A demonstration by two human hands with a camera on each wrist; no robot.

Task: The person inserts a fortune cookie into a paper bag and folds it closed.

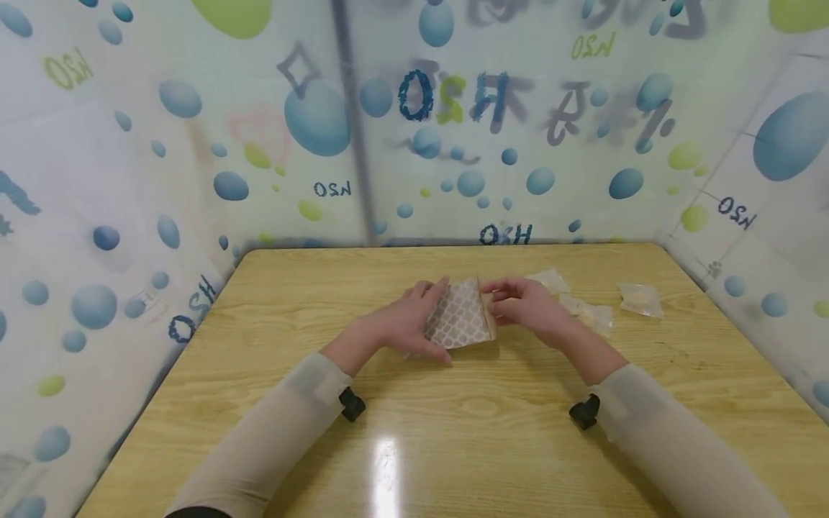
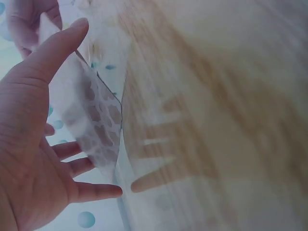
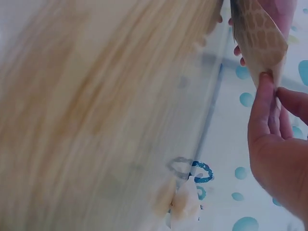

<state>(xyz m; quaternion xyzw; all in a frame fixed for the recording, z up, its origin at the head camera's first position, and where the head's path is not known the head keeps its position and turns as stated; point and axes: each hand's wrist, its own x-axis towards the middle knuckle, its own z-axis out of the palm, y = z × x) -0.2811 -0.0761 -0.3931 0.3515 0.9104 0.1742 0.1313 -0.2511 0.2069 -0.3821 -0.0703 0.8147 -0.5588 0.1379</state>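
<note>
**Pinched on the Right, Framed on the Left!**

Straight to the patterned package (image 1: 458,316), out towards the far side of the wooden table (image 1: 486,446), tilted between the left hand (image 1: 408,324) and the right hand (image 1: 527,309). Dressed in a pale lattice across the broad face, plain brown down the right side.

Over to the right, and clamped there on the brown edge: pinching it between fingertips and thumb, as seen plainly from the right wrist. Across to the left, far looser: spread wide around the package's left side, with the thumb along the near side, with long, straight fingers well apart, reaching round the far side. Pressing firmly or just touching with that thumb? Cannot tell.

Close beyond the right hand, lying on the wood: see-through sachets (image 1: 592,314) with pale contents, partly hidden by the arm. Further right, lying apart from those, one more: a lone sachet (image 1: 640,298).

Covered to the cuffs in light sleeves (image 1: 673,432), with a small black camera (image 1: 585,412) at each wrist. Behind it all, hung with blue and green spots and mirrored lettering: a pale wall covering (image 1: 401,165).
</note>
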